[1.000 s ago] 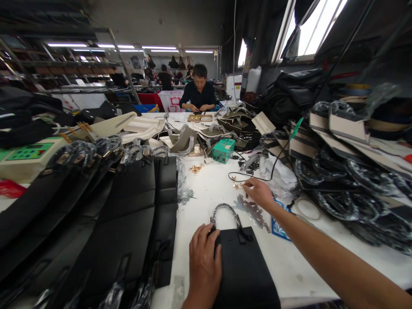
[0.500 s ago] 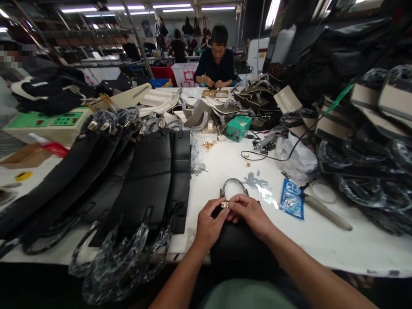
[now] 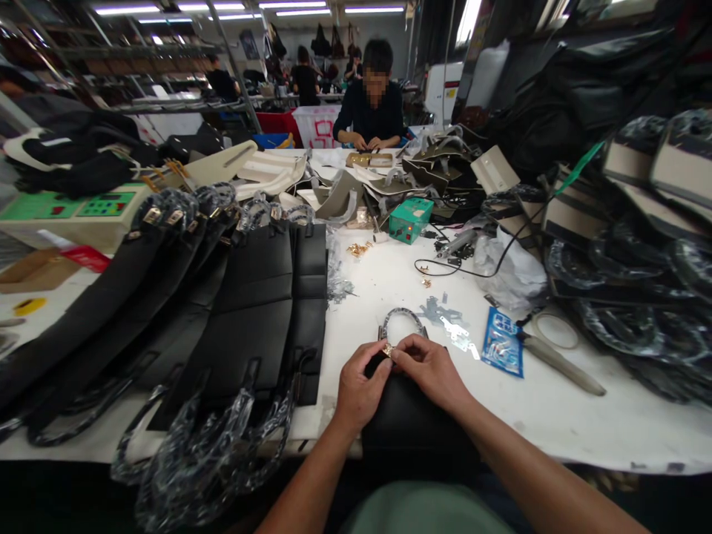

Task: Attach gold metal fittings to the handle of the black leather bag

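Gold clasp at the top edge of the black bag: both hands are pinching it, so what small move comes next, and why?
Probably press the gold clasp down onto the black bag. The left hand and right hand both pinch it at the bag's upper edge, just below the wrapped handle; whether it is seated is hidden.

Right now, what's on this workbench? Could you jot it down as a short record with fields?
Left hand: on the black bag panel, fingertips at a small gold fitting
Right hand: pinching the same gold fitting
Bag handle: wrapped, arching just beyond the hands
Left of hands: row of black bag panels
Right of hands: blue packet, tape roll
Further back: green box, a seated person
Surface: white table
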The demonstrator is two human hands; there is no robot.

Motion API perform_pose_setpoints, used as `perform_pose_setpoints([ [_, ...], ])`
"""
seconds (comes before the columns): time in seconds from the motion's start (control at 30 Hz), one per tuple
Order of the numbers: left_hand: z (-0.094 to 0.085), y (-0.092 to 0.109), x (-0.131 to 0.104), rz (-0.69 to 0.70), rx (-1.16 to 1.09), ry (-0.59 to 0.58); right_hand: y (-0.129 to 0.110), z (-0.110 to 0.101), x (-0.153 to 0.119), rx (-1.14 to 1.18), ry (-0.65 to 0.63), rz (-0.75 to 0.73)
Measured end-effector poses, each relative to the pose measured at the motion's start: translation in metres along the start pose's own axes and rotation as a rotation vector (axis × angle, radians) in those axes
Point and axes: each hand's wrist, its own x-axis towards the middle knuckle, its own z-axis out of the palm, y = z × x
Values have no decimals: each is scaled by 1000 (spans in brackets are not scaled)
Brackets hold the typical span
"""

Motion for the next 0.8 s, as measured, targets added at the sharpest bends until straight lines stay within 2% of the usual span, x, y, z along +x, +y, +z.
perform_pose_setpoints([
  [0.13, -1, -1, 0, 21, 20, -39, -1, -4, 0, -76, 2, -34],
  [0.37, 0, -11, 2, 70, 6, -86, -11, -11, 1, -176, -137, -138],
  [0.6, -1, -12, 1, 86, 4, -118, -4, -3, 3, -115, 3, -114],
  [0.8, -1, -14, 2, 89, 28, -149, -6, -2, 1, -181, -19, -165],
])
